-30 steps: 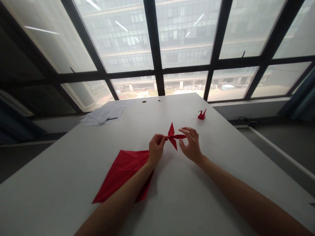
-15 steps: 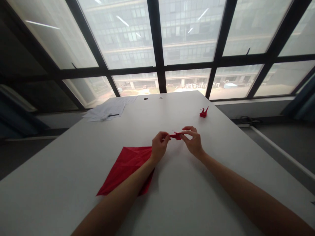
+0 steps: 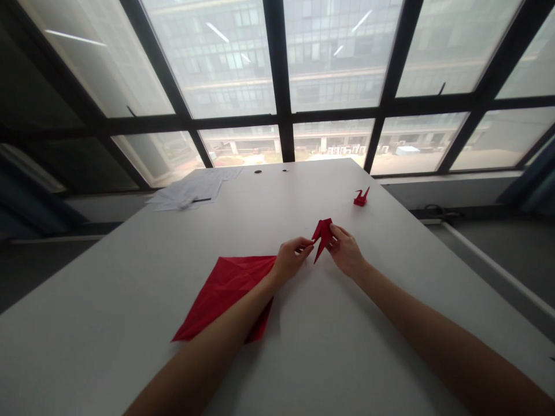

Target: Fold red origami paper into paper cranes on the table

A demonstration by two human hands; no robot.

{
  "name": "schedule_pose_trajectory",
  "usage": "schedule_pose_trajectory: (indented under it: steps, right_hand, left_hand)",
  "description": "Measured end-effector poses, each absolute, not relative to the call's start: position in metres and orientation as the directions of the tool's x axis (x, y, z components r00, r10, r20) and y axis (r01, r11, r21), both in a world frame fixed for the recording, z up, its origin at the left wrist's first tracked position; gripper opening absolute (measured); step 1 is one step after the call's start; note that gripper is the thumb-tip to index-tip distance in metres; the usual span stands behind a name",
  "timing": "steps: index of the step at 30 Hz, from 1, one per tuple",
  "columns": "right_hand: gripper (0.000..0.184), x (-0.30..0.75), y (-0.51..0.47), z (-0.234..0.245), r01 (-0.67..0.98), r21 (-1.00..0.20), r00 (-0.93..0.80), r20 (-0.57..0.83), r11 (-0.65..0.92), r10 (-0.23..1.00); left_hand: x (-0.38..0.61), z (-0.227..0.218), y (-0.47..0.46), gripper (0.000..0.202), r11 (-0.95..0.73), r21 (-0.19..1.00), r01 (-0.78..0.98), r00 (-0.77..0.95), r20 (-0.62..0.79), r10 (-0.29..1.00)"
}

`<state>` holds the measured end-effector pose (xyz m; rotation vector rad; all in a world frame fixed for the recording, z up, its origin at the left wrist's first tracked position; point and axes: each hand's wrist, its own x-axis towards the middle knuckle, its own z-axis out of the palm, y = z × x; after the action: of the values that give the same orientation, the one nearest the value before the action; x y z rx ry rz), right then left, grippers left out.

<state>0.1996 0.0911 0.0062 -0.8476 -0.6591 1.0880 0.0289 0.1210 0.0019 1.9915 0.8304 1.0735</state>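
Observation:
Between my two hands, a little above the white table [image 3: 143,277], is a folded red paper figure [image 3: 323,231] with pointed flaps, one of them hanging down. My right hand [image 3: 347,249] pinches its right side between thumb and fingers. The fingertips of my left hand [image 3: 295,257] are closed on a narrow point at its left. Under my left forearm lies a creased sheet of red paper [image 3: 225,289], partly covered by the arm. Farther back on the right stands a finished-looking red origami crane [image 3: 360,198].
Loose white printed papers [image 3: 191,188] lie at the table's back left, with a dark pen [image 3: 202,200] on them. Two small round dark spots sit near the far edge. Large framed windows [image 3: 333,58] rise behind the table.
The red paper figure has been turned from lying sideways to upright, its flaps now spread and one pointing down. My left hand has shifted slightly right and lower.

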Motion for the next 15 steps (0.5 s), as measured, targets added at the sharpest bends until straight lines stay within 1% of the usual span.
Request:
schedule_pose_trajectory:
  steps: [3,4,5,6,7,8,9,10,11,13,14,15]
  right_hand:
    - [0.027,0.199,0.093,0.004,-0.476,-0.861,0.318,0.022,0.180,0.948]
    - [0.029,0.199,0.093,0.003,-0.458,-0.872,0.325,0.018,0.175,0.945]
    - [0.031,0.199,0.092,0.003,-0.401,-0.896,0.352,0.043,0.192,0.935]
    - [0.034,0.198,0.091,0.003,-0.294,-0.927,0.392,0.107,0.234,0.914]
    - [0.036,0.198,0.089,0.003,-0.140,-0.945,0.425,0.213,0.296,0.880]
    - [0.040,0.197,0.086,0.004,0.045,-0.929,0.432,0.349,0.366,0.832]
    - [0.045,0.197,0.083,0.006,0.235,-0.872,0.399,0.490,0.430,0.775]
    - [0.050,0.196,0.080,0.007,0.392,-0.788,0.339,0.604,0.475,0.721]
    - [0.055,0.195,0.077,0.009,0.497,-0.711,0.281,0.674,0.497,0.683]
    - [0.058,0.193,0.074,0.012,0.621,-0.619,0.237,0.733,0.481,0.638]
    - [0.053,0.193,0.073,0.012,0.651,-0.607,0.253,0.739,0.455,0.624]
    - [0.044,0.194,0.074,0.013,0.661,-0.613,0.281,0.737,0.432,0.615]
  left_hand:
    - [0.030,0.004,0.121,0.013,-0.556,0.803,0.215,0.412,0.441,0.797]
    - [0.030,0.004,0.121,0.013,-0.554,0.801,0.225,0.392,0.447,0.804]
    - [0.030,0.005,0.121,0.012,-0.549,0.801,0.237,0.367,0.449,0.814]
    - [0.029,0.005,0.122,0.013,-0.540,0.804,0.249,0.341,0.449,0.826]
    - [0.028,0.004,0.122,0.013,-0.530,0.808,0.259,0.316,0.447,0.837]
    - [0.028,0.004,0.123,0.014,-0.519,0.812,0.266,0.294,0.444,0.846]
    - [0.027,0.003,0.124,0.015,-0.510,0.816,0.272,0.272,0.444,0.854]
    - [0.026,0.003,0.125,0.016,-0.504,0.818,0.275,0.253,0.444,0.859]
    - [0.026,0.002,0.126,0.017,-0.501,0.819,0.278,0.239,0.446,0.862]
    - [0.025,0.002,0.127,0.016,-0.505,0.816,0.282,0.227,0.455,0.861]
    - [0.026,0.002,0.126,0.015,-0.511,0.812,0.284,0.230,0.460,0.858]
    - [0.026,0.002,0.126,0.014,-0.519,0.806,0.285,0.238,0.465,0.853]
